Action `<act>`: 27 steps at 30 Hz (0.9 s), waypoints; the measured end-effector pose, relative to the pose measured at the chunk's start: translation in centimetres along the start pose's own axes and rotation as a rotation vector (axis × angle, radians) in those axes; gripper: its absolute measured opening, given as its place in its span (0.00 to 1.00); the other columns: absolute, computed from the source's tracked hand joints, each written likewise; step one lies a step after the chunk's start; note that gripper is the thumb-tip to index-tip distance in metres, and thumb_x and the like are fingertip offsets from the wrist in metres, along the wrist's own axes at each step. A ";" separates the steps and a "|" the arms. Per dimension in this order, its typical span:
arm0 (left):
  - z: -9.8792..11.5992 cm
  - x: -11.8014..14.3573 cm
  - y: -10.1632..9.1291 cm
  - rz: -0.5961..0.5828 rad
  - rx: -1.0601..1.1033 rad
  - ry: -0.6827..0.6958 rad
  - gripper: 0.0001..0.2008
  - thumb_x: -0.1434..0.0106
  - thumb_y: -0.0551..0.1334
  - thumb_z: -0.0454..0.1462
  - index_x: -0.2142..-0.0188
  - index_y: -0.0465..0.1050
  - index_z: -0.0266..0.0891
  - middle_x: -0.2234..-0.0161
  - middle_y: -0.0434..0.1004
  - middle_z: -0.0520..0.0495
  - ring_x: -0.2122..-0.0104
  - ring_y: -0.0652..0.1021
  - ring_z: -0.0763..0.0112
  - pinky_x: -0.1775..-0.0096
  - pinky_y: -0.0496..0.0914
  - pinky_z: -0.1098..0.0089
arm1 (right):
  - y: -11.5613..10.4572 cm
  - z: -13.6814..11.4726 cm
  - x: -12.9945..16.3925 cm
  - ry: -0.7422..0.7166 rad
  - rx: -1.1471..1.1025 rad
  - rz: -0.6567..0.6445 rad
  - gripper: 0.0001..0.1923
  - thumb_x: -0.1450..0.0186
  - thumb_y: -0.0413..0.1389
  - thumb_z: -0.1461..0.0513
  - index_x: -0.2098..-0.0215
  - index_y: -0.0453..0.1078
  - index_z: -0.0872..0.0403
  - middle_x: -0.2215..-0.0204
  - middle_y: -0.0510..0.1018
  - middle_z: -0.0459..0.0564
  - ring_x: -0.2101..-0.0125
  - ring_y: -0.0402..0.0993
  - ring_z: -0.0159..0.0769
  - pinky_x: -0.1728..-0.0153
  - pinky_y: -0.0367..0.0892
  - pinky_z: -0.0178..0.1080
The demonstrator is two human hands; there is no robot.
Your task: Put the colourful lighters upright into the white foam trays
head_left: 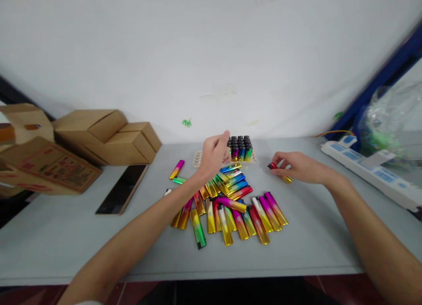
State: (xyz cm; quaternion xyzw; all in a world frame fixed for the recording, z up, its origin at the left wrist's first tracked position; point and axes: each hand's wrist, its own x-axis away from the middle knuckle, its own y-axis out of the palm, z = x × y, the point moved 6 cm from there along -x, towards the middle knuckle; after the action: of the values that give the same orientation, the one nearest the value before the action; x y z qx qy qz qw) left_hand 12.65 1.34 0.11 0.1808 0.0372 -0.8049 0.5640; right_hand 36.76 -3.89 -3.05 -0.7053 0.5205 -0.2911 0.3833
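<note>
right hand gripping lighter, left hand at tray

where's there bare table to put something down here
Bare grey table lies right of the loose lighter pile, up to the white power strip. More lies along the front edge, below the phone. It is crowded around the tray of lighters and both hands.

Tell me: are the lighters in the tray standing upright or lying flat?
Upright. The lighters in the tray show their black caps on top, unlike the loose lighters lying flat on the table.
</note>
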 end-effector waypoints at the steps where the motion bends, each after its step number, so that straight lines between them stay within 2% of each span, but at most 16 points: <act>1: 0.4 0.1 0.4 -0.037 0.019 0.011 0.29 0.35 0.64 0.57 0.79 0.51 0.44 0.84 0.47 0.60 0.85 0.56 0.78 0.81 0.58 0.71 | 0.0 -0.1 0.0 -0.001 -0.009 0.004 0.16 0.36 0.59 0.48 0.63 0.73 0.51 0.67 0.84 0.51 0.67 0.80 0.43 0.66 0.71 0.41; 3: 0.9 -0.2 0.6 -0.072 -0.010 0.026 0.28 0.36 0.64 0.55 0.78 0.53 0.44 0.82 0.50 0.59 0.83 0.58 0.78 0.79 0.60 0.71 | -0.1 -0.4 -0.1 0.001 -0.067 0.007 0.16 0.35 0.58 0.47 0.61 0.71 0.51 0.67 0.84 0.50 0.70 0.78 0.40 0.68 0.69 0.40; 5: 1.1 -0.8 -0.4 -0.040 -0.099 0.035 0.28 0.34 0.62 0.58 0.78 0.53 0.44 0.83 0.50 0.58 0.83 0.58 0.77 0.79 0.59 0.71 | 0.1 -0.7 -0.2 -0.006 -0.192 0.007 0.18 0.33 0.58 0.46 0.58 0.68 0.51 0.67 0.84 0.50 0.73 0.75 0.36 0.70 0.68 0.39; 9: 0.5 -2.7 -4.0 0.099 -0.176 0.008 0.32 0.32 0.55 0.62 0.80 0.45 0.46 0.86 0.43 0.60 0.86 0.53 0.77 0.83 0.53 0.70 | 0.7 -1.6 -0.6 -0.073 -0.537 0.015 0.21 0.32 0.58 0.45 0.53 0.66 0.52 0.69 0.80 0.47 0.69 0.76 0.36 0.66 0.70 0.39; 11: 0.3 -3.6 -5.9 0.143 -0.202 0.019 0.30 0.31 0.54 0.60 0.79 0.47 0.45 0.86 0.42 0.60 0.87 0.52 0.78 0.84 0.54 0.71 | 1.3 -1.9 -0.9 -0.082 -0.660 0.015 0.21 0.32 0.59 0.47 0.50 0.67 0.52 0.68 0.77 0.46 0.70 0.75 0.34 0.66 0.70 0.39; 12: 0.3 -4.0 -6.7 0.138 -0.230 0.034 0.28 0.30 0.55 0.59 0.78 0.50 0.45 0.85 0.43 0.61 0.87 0.53 0.78 0.84 0.57 0.72 | 1.7 -2.1 -1.1 -0.093 -0.711 0.002 0.20 0.31 0.59 0.48 0.49 0.68 0.52 0.67 0.77 0.46 0.72 0.73 0.32 0.68 0.69 0.38; 13: 0.3 -4.4 -7.2 0.109 -0.269 0.050 0.25 0.30 0.55 0.57 0.75 0.56 0.44 0.84 0.47 0.61 0.86 0.56 0.78 0.82 0.62 0.72 | 2.1 -2.3 -1.3 -0.105 -0.766 -0.012 0.20 0.31 0.59 0.49 0.48 0.69 0.52 0.67 0.76 0.46 0.74 0.70 0.29 0.70 0.66 0.36; 15: 0.2 -4.9 -8.0 0.027 -0.389 0.077 0.17 0.30 0.58 0.53 0.62 0.67 0.43 0.80 0.61 0.59 0.82 0.67 0.76 0.74 0.72 0.70 | 3.0 -2.6 -1.7 -0.126 -0.898 -0.036 0.19 0.31 0.60 0.50 0.47 0.69 0.51 0.67 0.74 0.44 0.77 0.63 0.26 0.75 0.60 0.34; 17: -0.2 -5.1 -8.4 -0.061 -0.563 0.084 0.20 0.33 0.61 0.52 0.49 0.68 0.42 0.68 0.75 0.51 0.70 0.78 0.69 0.64 0.77 0.64 | 3.9 -2.6 -2.1 -0.112 -1.026 -0.059 0.18 0.30 0.59 0.50 0.47 0.68 0.49 0.68 0.73 0.44 0.79 0.57 0.25 0.77 0.54 0.33; 18: -0.6 -5.0 -8.5 -0.104 -0.655 0.074 0.25 0.34 0.62 0.53 0.45 0.68 0.41 0.61 0.79 0.45 0.62 0.81 0.65 0.59 0.78 0.61 | 4.3 -2.6 -2.4 -0.092 -1.072 -0.069 0.18 0.29 0.57 0.49 0.48 0.68 0.49 0.70 0.72 0.44 0.79 0.56 0.26 0.78 0.52 0.33; 20: -1.4 -4.8 -8.6 -0.188 -0.823 0.048 0.33 0.37 0.63 0.55 0.41 0.68 0.38 0.49 0.79 0.37 0.50 0.80 0.56 0.49 0.75 0.54 | 4.9 -2.2 -2.8 -0.042 -1.110 -0.073 0.21 0.27 0.52 0.45 0.51 0.70 0.52 0.73 0.70 0.44 0.78 0.55 0.28 0.78 0.50 0.34; 23: -2.9 -4.2 -8.2 -0.308 -1.024 0.019 0.45 0.42 0.65 0.60 0.35 0.64 0.33 0.36 0.69 0.30 0.38 0.72 0.46 0.37 0.65 0.49 | 5.3 -1.7 -3.2 0.012 -1.092 -0.052 0.28 0.27 0.46 0.41 0.60 0.73 0.55 0.79 0.62 0.42 0.79 0.50 0.29 0.78 0.51 0.34; 25: -3.7 -3.8 -7.7 -0.371 -1.123 0.017 0.50 0.45 0.67 0.61 0.33 0.62 0.31 0.32 0.64 0.29 0.34 0.67 0.43 0.33 0.60 0.50 | 5.5 -1.7 -3.3 0.019 -1.117 -0.062 0.28 0.28 0.46 0.41 0.63 0.73 0.55 0.80 0.57 0.40 0.80 0.47 0.29 0.77 0.51 0.34; 27: -4.4 -3.5 -7.2 -0.428 -1.155 0.029 0.52 0.47 0.68 0.61 0.32 0.62 0.31 0.32 0.63 0.30 0.33 0.66 0.43 0.33 0.59 0.51 | 5.7 -2.0 -3.3 0.009 -1.174 -0.085 0.26 0.28 0.47 0.42 0.64 0.72 0.55 0.79 0.56 0.40 0.80 0.47 0.29 0.77 0.51 0.34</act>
State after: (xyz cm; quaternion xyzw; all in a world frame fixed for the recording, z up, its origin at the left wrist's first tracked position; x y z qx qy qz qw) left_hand 8.20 8.24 -3.89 -0.1544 0.5102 -0.7475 0.3964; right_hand 31.26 -2.16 -6.77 -0.8184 0.5676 0.0279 -0.0857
